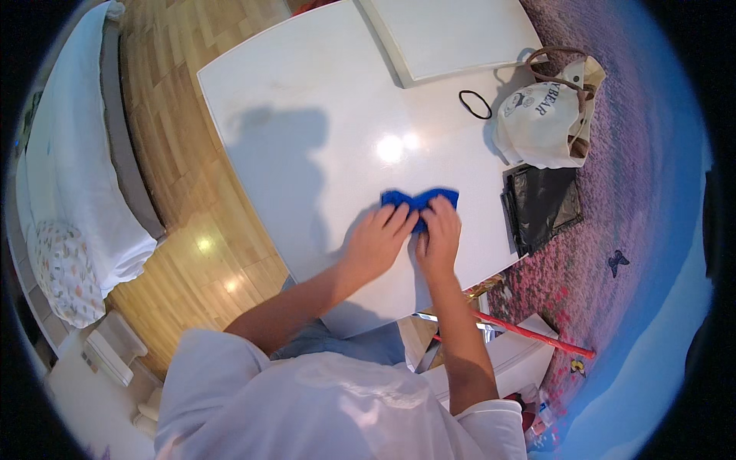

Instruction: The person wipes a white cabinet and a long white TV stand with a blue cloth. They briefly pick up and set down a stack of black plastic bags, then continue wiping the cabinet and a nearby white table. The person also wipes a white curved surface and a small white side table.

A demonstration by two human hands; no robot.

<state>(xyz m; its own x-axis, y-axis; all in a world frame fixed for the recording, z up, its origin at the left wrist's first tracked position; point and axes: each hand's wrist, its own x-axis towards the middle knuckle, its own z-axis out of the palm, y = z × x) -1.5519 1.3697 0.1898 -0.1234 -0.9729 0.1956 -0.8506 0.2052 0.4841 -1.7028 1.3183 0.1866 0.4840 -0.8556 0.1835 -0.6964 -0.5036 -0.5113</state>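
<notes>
A small blue cloth (422, 199) is under the fingers of both hands at the near part of the white table (276, 167). My left hand (376, 237) grips its left part, with the fingers curled over it. My right hand (441, 236) holds the right part, its thumb pointing in towards the middle. The cloth's upper edge dips between two raised corners. Its underside and most of its lower part are hidden by my hands, and the fingers are slightly blurred.
A white canvas bag (537, 123) with brown handles lies at the table's right edge, beside folded black plastic bags (543, 204). Near it is a black hair tie (475, 104). A white slab (460, 34) covers the far end. Below right, a red pole (535, 333) slants past a box.
</notes>
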